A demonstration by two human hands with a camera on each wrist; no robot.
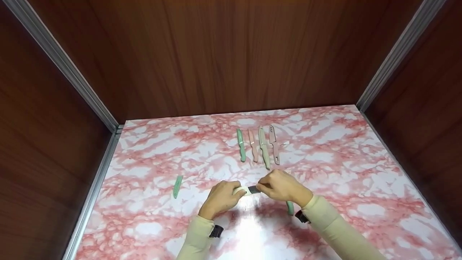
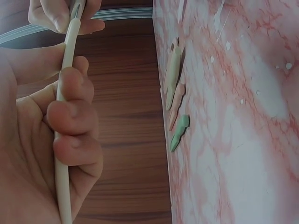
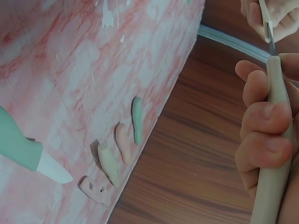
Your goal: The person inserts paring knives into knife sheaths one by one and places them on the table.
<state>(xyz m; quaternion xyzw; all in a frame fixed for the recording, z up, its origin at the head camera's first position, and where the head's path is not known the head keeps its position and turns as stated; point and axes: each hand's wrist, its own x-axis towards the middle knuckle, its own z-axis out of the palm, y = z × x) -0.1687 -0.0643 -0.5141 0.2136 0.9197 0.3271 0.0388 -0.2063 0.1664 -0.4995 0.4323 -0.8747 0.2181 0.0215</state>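
Observation:
Both hands work on a knife over the near middle of the table. My right hand [image 1: 283, 186] grips its beige handle [image 3: 275, 140], fingers curled round it. In my left hand [image 1: 222, 196] is the cream blade sheath [image 2: 65, 121], held between thumb and curled fingers. Between the hands a stretch of dark blade [image 1: 255, 189] shows, its far end inside the sheath. Close to the right wrist lies a knife with a green handle [image 1: 290, 208]; its pale blade [image 3: 53, 168] shows in the right wrist view. Left of the left hand lies a green sheath [image 1: 177, 186].
Beyond the hands several knives lie side by side: a green one [image 1: 241, 145], a slim pink one [image 1: 253, 146], a pale green one [image 1: 264, 148] and a broad pink one [image 1: 275, 144]. Dark wood panels [image 1: 231, 54] enclose the red-and-white marbled table [image 1: 144, 151].

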